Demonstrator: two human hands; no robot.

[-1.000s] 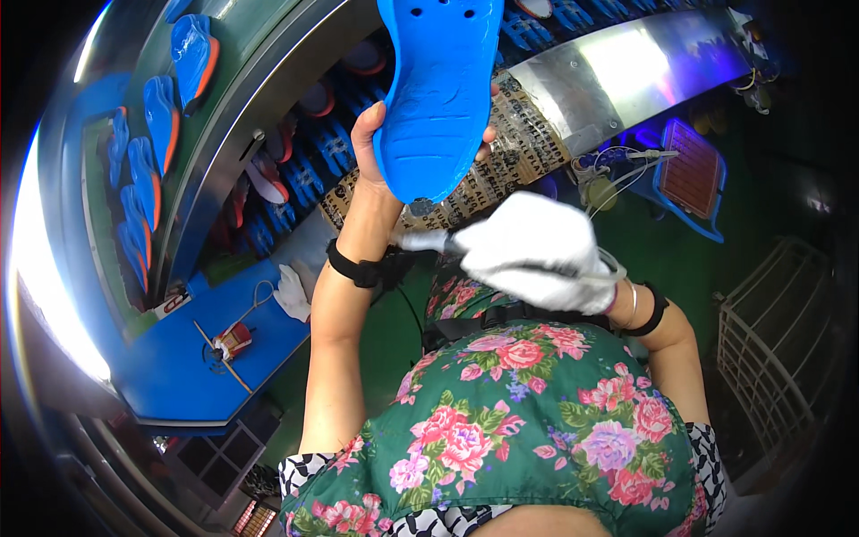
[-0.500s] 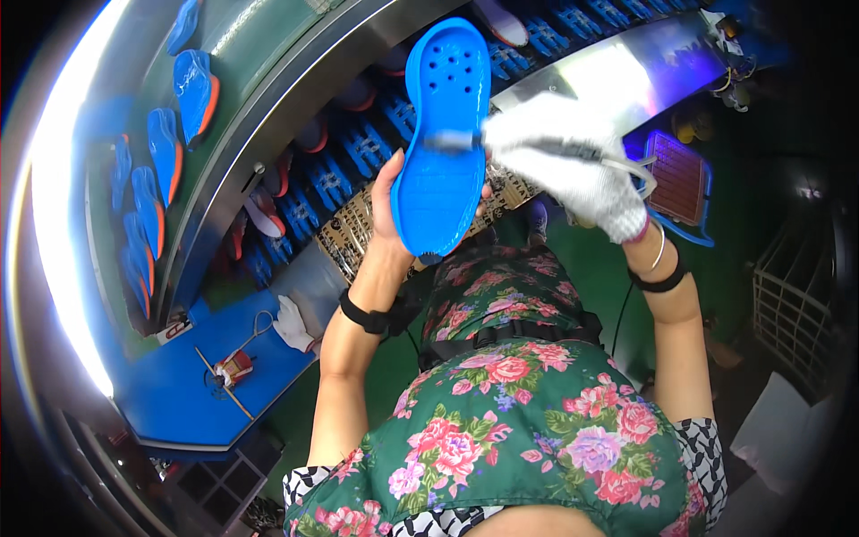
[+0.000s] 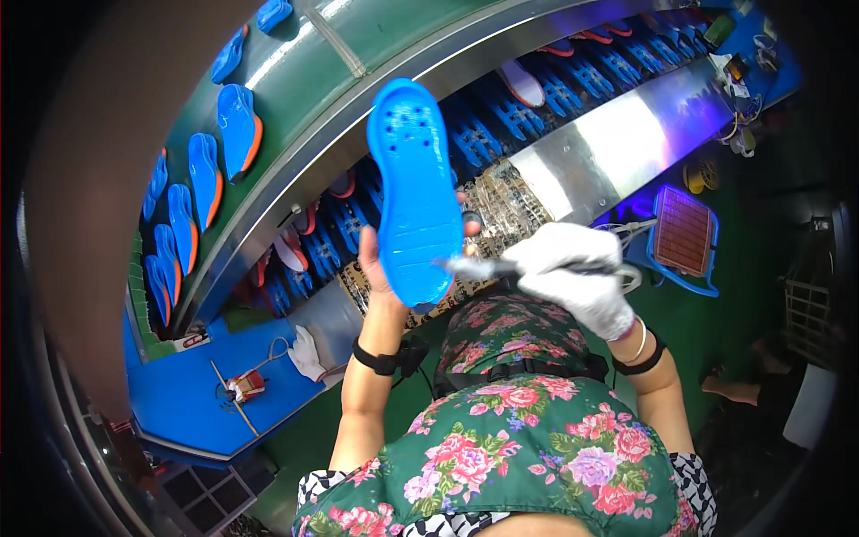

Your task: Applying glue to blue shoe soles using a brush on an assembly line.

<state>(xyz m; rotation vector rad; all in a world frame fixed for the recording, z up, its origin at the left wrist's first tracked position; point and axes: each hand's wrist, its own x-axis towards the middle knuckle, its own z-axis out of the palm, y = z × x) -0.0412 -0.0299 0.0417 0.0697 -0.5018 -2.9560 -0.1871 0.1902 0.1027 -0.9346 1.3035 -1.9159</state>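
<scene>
A bare left hand grips a bright blue foam shoe sole upright from behind. The white-gloved right hand clasps a thin brush, its tip touching the sole's lower edge. Beyond, a green conveyor belt carries blue-and-orange soles.

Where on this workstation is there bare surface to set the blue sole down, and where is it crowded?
Free: the shiny metal plate beside the blue racks, and the blue bench around the small red tool. Crowded: the green belt, lined with soles.
</scene>
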